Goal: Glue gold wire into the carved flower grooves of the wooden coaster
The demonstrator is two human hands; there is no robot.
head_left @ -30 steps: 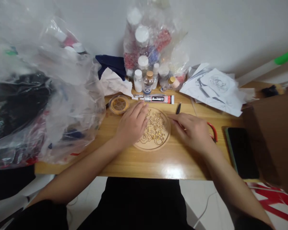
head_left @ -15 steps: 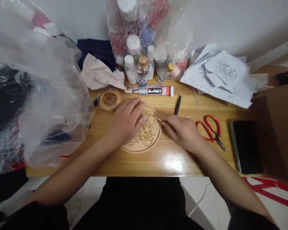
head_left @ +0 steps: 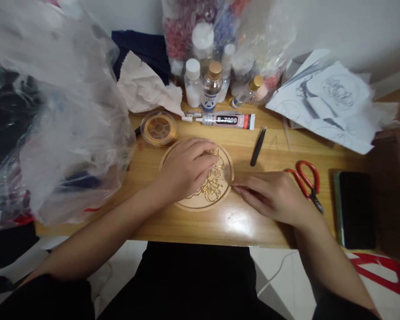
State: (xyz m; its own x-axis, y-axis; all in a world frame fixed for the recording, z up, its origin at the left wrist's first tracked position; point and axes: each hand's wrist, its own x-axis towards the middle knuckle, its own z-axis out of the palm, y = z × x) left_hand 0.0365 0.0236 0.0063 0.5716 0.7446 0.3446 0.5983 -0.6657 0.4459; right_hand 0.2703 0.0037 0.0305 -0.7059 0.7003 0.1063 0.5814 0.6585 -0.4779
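Observation:
A round wooden plaque with a raised rim lies on the table, bearing a looping floral pattern of gold wire. My left hand rests over its left and upper part, fingers stretched out and slightly bent, covering some of the pattern. At the plaque's right rim, my right hand pinches thumb and forefinger together on a thin piece of gold wire. Only a tiny bit of that wire shows by the fingertips. A spool of gold wire lies just beyond my left hand.
Black tweezers, red-handled cutters and a phone lie to the right. Behind are a B-7000 glue tube, a brown-capped bottle and drawn paper sheets. Plastic bags bulk up on the left.
My right hand has moved right and toward me, down along the plaque's rim, and the wire in it shows less. My left hand stays on the plaque. The view has shifted slightly.

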